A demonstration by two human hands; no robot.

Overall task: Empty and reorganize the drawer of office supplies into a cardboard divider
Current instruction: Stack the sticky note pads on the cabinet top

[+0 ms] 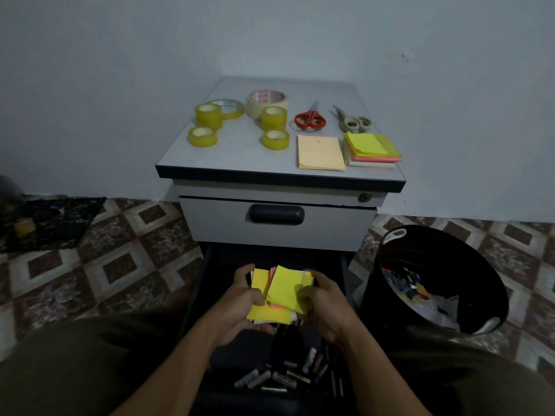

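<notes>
Yellow sticky notes (285, 291) (mixed stack) — left hand (240, 300) + right hand (323, 299) fingers grasping | over open drawer (196, 283)

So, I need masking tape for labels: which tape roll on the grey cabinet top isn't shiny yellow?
The wide cream paper roll at the back centre; the other rolls are all translucent yellow.

sticky notes (283, 292) 6 o'clock: yellow, pink edge | tape rolls (207, 115) 11 o'clock: translucent yellow | masking tape (266, 103): cream | scissors (310, 119) 12 o'clock: red handles | second scissors (355, 122): grey | notepad (320, 152): pale orange | bench (240, 148): light grey, dark rim | bin (435, 256) 4 o'clock: black | floor (120, 250): brown-and-cream diamond tiles
</notes>
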